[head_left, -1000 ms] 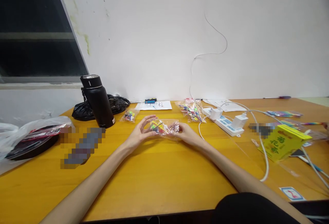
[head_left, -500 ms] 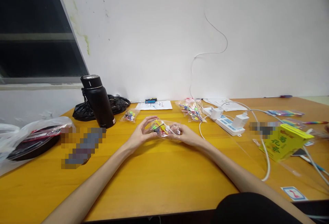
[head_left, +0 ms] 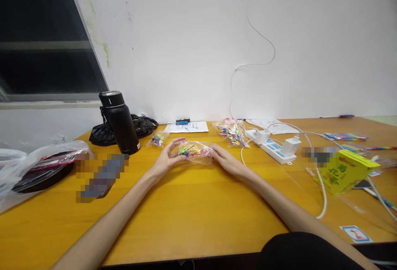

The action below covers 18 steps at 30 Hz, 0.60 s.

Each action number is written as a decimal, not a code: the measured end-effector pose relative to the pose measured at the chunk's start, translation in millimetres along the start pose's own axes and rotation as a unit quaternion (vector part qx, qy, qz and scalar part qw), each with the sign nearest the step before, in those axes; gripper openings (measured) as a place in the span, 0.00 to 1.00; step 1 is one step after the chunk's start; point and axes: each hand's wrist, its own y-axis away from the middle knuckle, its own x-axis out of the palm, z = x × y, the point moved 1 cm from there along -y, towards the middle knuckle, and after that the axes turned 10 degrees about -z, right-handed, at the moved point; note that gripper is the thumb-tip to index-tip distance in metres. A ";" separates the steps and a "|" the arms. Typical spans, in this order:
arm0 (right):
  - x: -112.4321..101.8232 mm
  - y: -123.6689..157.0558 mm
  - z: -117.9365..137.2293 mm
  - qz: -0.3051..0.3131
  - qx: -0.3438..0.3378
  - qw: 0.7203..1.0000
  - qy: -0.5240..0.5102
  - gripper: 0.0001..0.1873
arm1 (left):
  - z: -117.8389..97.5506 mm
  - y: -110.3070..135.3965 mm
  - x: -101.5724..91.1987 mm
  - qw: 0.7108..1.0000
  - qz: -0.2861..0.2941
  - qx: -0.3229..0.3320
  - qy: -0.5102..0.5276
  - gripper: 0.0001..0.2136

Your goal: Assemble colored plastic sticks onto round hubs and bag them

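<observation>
A clear plastic bag (head_left: 196, 159) of small colourful parts, among them green, yellow and pink ones, lies between my two hands above the middle of the table. My right hand (head_left: 228, 160) has its fingers closed on the bag's right end; some fingertips are hidden behind it. At the left end, my left hand (head_left: 169, 158) is open, thumb and fingers apart, the thumb tip at the bag's edge. Behind my left hand sits a smaller bag of similar parts (head_left: 157, 139). A larger one (head_left: 231, 132) lies beyond my right hand.
On the left stand a black bottle (head_left: 119, 127) and a white plastic bag (head_left: 18, 170) around a dark round object. A white power strip (head_left: 276, 150) with cables and a yellow box (head_left: 344, 171) occupy the right. Screwdriver (head_left: 182, 121) and papers (head_left: 186, 127) lie at the back.
My left hand's fingers have spread and drawn slightly away from the bag's left end. The bag looks flatter and more stretched out. My right hand stays at its right end.
</observation>
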 end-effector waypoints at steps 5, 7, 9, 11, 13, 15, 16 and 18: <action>-4.2 -4.9 -12.0 -0.061 0.006 0.998 0.024 0.22 | -0.3 -4.5 -12.7 0.998 -0.069 -0.011 0.000 0.25; -6.8 -6.8 -15.9 -0.079 0.013 0.997 0.023 0.22 | -1.5 -6.8 -17.1 0.995 -0.099 -0.015 0.020 0.25; -9.8 -8.4 -19.6 -0.093 0.020 0.995 0.022 0.22 | -2.8 -9.4 -21.4 0.990 -0.131 -0.016 0.045 0.25; -12.6 -9.7 -22.9 -0.100 0.031 0.994 0.020 0.23 | -3.9 -12.1 -26.1 0.984 -0.164 -0.011 0.070 0.25; -14.3 -10.0 -24.5 -0.095 0.043 0.994 0.021 0.23 | -4.5 -14.5 -30.9 0.976 -0.195 -0.002 0.091 0.24; -14.3 -9.2 -23.3 -0.075 0.045 0.996 0.028 0.24 | -4.9 -16.1 -34.8 0.969 -0.221 0.004 0.109 0.23; -13.7 -8.3 -21.5 -0.061 0.042 0.997 0.038 0.23 | -5.1 -16.5 -36.1 0.966 -0.230 0.005 0.115 0.22; -11.5 -6.1 -17.0 -0.027 0.032 0.997 0.066 0.22 | -6.1 -16.4 -36.4 0.963 -0.237 0.000 0.124 0.21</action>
